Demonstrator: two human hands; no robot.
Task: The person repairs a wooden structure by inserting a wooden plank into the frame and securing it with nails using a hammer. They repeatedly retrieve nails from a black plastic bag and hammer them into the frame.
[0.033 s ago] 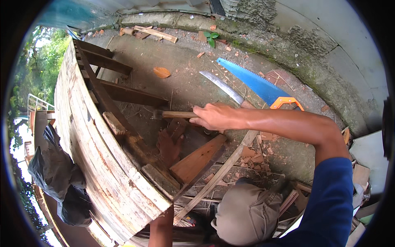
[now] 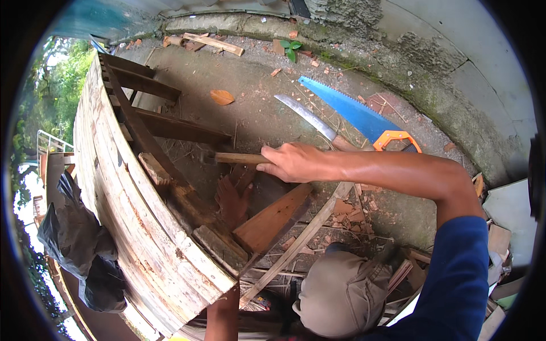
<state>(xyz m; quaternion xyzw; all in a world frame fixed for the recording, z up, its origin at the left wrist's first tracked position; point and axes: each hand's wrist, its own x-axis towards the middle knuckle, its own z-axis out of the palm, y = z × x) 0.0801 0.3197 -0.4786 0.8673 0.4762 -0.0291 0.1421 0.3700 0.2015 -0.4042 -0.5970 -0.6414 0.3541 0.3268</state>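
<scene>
In my right hand (image 2: pixel 293 162) is a hammer, its wooden handle (image 2: pixel 239 158) pointing left, fingers closed round it. The dark hammer head (image 2: pixel 209 157) is raised just beyond my left hand. My left hand (image 2: pixel 231 202) reaches under the edge of a frame of pale wooden planks (image 2: pixel 142 221); its fingers are against a short brown piece of wood (image 2: pixel 245 177), partly in shadow. Beside that hand a reddish-brown board (image 2: pixel 273 219) slants from the frame. My left forearm (image 2: pixel 223 318) is partly hidden behind the planks.
A blue handsaw (image 2: pixel 352 111) with orange handle and a curved knife (image 2: pixel 307 117) lie on the ground. Brown crosspieces (image 2: pixel 182 126) jut from the frame. A black plastic bag (image 2: pixel 94 244) lies at left. A long wooden strip (image 2: pixel 307 236) and brick chips (image 2: pixel 350 213) lie near my knee (image 2: pixel 341 292).
My right hand and the hammer have shifted slightly to the left. My left hand stays in nearly the same place by the frame.
</scene>
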